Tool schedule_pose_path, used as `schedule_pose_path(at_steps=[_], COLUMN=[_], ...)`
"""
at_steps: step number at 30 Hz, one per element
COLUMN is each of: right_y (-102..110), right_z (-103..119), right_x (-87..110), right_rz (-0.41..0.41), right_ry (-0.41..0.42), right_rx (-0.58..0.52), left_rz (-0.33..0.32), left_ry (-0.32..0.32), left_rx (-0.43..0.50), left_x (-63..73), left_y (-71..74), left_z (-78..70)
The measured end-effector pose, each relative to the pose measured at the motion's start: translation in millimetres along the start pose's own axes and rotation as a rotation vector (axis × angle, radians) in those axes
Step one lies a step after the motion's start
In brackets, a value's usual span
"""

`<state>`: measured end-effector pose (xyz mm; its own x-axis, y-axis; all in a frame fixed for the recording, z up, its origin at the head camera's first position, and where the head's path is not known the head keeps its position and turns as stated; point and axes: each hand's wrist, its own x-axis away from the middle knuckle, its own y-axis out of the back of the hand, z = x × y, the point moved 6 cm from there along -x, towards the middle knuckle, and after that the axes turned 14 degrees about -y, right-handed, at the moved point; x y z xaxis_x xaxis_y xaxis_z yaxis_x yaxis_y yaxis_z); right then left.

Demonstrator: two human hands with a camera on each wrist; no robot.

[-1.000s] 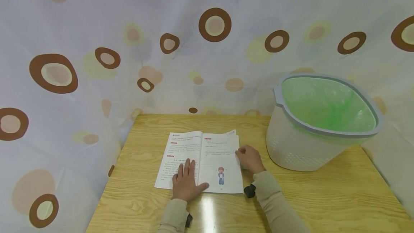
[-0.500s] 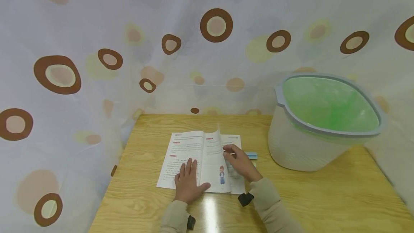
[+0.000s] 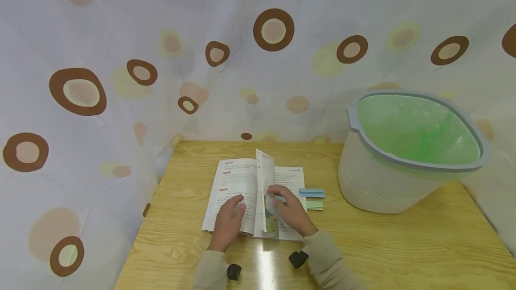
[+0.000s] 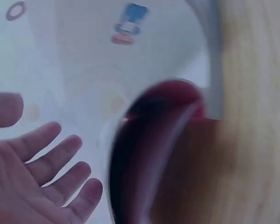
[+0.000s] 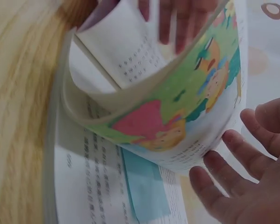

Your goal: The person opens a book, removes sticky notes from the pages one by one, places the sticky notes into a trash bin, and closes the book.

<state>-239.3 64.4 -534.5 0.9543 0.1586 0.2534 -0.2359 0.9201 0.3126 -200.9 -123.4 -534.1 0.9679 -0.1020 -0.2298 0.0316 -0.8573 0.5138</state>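
Booklet (image 3: 235, 194) open on wooden table (image 3: 403, 245). Left hand (image 3: 227, 223) flat on left page, fingers straight. Right hand (image 3: 291, 213) lifts page (image 3: 267, 191) upright, fingers seemingly loose, grip unclear. Sticky notes (image 3: 312, 198) beside booklet.

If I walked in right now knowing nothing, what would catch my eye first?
Probably the open booklet in the middle of the wooden table, one page standing on edge against the right hand while the left hand presses the left page flat. To the right stands a big white bin with a green liner, and blue and green paper slips lie by the booklet.
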Motion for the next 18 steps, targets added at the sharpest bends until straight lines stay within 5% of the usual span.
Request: schedule_pose_path(at_steps=[3, 6, 10, 13, 18], right_y=[-6.7, -11.8, -18.8, -22.3, -20.7], right_z=[2.7, 5.4, 4.8, 3.0, -5.5], right_x=[2.0, 3.3, 2.8, 2.4, 3.0], right_rz=[0.011, 0.022, 0.074, 0.135, 0.11], right_ry=[0.022, 0.039, 0.057, 0.076, 0.058], right_rx=[-0.01, -0.02, -0.044, -0.104, -0.098], left_rz=[-0.076, -0.092, -0.035, 0.071, 0.275], left_ry=[-0.031, -0.157, -0.419, -0.548, -0.471], left_rx=[-0.002, -0.101, -0.345, -0.53, -0.68], left_x=[-1.4, -2.5, -1.3, 2.7, 11.4], left_y=[11.0, 16.4, 8.5, -5.9, -25.0], left_z=[-19.6, -47.5, -79.3, -85.5, -66.7])
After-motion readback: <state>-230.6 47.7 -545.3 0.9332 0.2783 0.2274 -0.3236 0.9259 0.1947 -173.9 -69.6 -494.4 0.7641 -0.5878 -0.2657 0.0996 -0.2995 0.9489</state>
